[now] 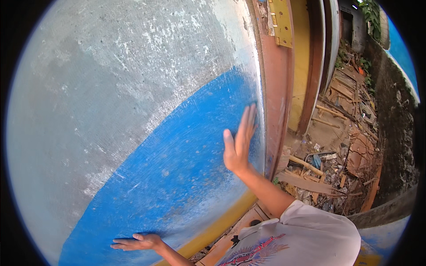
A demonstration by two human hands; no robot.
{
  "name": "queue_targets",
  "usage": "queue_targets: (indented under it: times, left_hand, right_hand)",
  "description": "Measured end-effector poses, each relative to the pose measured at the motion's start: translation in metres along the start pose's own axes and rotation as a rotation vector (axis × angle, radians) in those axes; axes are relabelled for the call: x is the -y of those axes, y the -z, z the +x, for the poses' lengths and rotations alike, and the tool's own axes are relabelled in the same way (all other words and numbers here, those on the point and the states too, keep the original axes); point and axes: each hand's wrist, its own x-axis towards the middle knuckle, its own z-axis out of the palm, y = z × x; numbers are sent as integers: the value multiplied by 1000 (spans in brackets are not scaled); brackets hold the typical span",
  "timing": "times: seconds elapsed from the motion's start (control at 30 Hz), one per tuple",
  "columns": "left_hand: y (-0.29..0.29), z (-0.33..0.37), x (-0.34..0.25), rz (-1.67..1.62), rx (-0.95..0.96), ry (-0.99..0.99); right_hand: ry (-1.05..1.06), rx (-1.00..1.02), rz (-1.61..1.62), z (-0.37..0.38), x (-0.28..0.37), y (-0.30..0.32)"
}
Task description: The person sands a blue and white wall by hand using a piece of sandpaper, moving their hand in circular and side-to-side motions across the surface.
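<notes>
Nearest is a pale printed T-shirt (319,226). The empty left hand (137,242) lies open, fingers extended along the blue-painted wall (173,150) in front – seemingly flattened to suit its surface. The right hand (238,148), also empty and open, points upward near the wall's edge – contact unclear. Beyond: a yellow hinge (284,26), then scattered scrap timber (310,182).

We can read no text, label, number or sign. The nearest we find is a printed graphic (255,253) on the front of the pale short-sleeved shirt (326,230): a red band slants across it, with dark, feathery strokes fanning out around it. We cannot tell whether that band holds any letters.
</notes>
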Motion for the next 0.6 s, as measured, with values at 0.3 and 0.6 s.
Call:
queue_targets:
  times: [0.3, 0.6]
  left_hand:
    - [-2, -2, -2, -18, -21, 20]
    - [-5, -6, -3, 29, -8, 32]
  right_hand:
    - [218, 88, -90, -76, -49, 1]
    - [397, 125, -149, -12, -30, 5]
